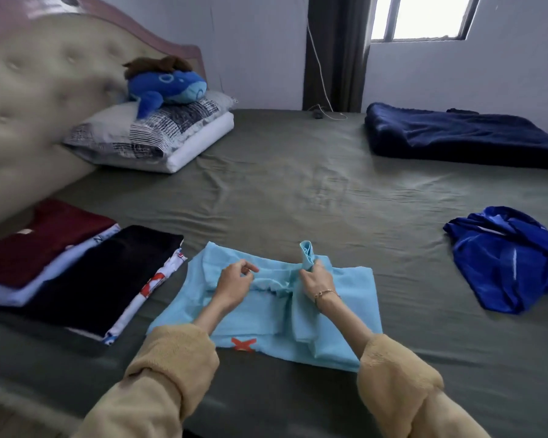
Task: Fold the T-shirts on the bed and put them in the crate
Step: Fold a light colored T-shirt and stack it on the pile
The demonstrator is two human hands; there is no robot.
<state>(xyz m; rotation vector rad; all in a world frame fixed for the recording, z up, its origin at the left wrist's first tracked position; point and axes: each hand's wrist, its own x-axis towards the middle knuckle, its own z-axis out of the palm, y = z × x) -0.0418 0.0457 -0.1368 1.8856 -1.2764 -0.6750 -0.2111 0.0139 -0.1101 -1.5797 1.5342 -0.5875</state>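
Two hands work low in the middle of the frame, both over a light blue T-shirt [345, 295] lying partly folded on the grey-green bed sheet [298, 184]. The right hand [315, 279] grips a bunched, upright fold of the shirt's fabric, fingers curled round it so that the cloth stands up above the knuckles; a thin bracelet [325, 293] circles that wrist. The left hand [234, 284] rests on the shirt's middle with its fingers bent, the tips apparently pinching a small bit of the cloth, though the pinch itself is hard to make out. Both arms wear fuzzy tan sleeves [171, 358] that come in from the bottom edge. An orange cross mark [242, 344] shows on the shirt's near edge.

Just left of the shirt, at the lower left of the frame, lies a stack of folded clothes: a black garment [108, 273] on top of a white printed one [146, 289], and beside it a dark red garment [38, 245] over a pale one. At the right edge a crumpled royal blue garment [513, 263] lies unfolded, well apart from the hands. At the upper right a folded dark navy blanket [456, 137] rests on the bed. At the upper left, pillows [146, 137] are piled against a tufted headboard [29, 90], with a blue plush toy [168, 85] on top. No crate is visible.
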